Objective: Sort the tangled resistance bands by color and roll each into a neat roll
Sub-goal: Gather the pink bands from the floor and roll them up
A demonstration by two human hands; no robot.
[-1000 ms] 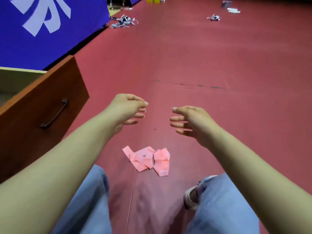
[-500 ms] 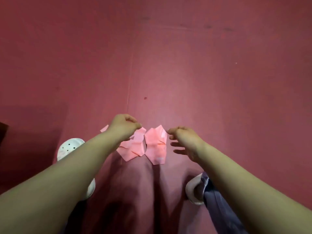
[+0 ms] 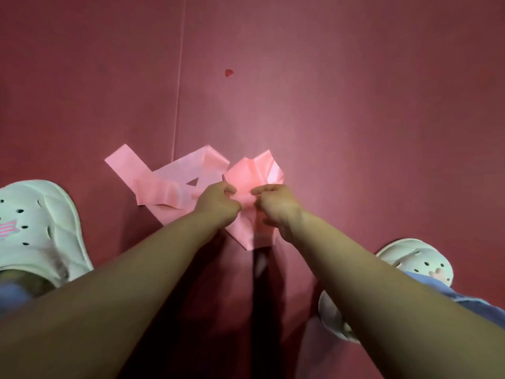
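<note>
A dark red floor [image 3: 355, 91] fills the view, seen from above by a person bending over it. A thin pale seam [image 3: 179, 91] runs down the floor from the top edge towards the middle.

Two bare forearms reach in from the bottom corners and meet near the centre: the left forearm [image 3: 123, 283] from the lower left, the right forearm [image 3: 369, 269] from the lower right.

A white clog with round holes stands on each side. The left shoe [image 3: 41, 222] is at the left edge. The right shoe [image 3: 410, 258] is at the lower right, partly hidden behind the right forearm. A blue trouser hem [image 3: 437, 291] lies over its heel end.

Between the shoes, a pink resistance band [image 3: 169, 181] lies tangled on the floor. Its left part is made of flat strips that cross over one another. Its right part is bunched into a crumpled, folded mass just beyond the knuckles.

Both hands are on that bunched right part, side by side and almost touching. The left hand [image 3: 218, 203] has its fingers curled and pinches the pink material. The right hand [image 3: 276, 206] is curled the same way and also pinches the band.

A small, brighter red spot [image 3: 229, 73] marks the floor well beyond the band.
</note>
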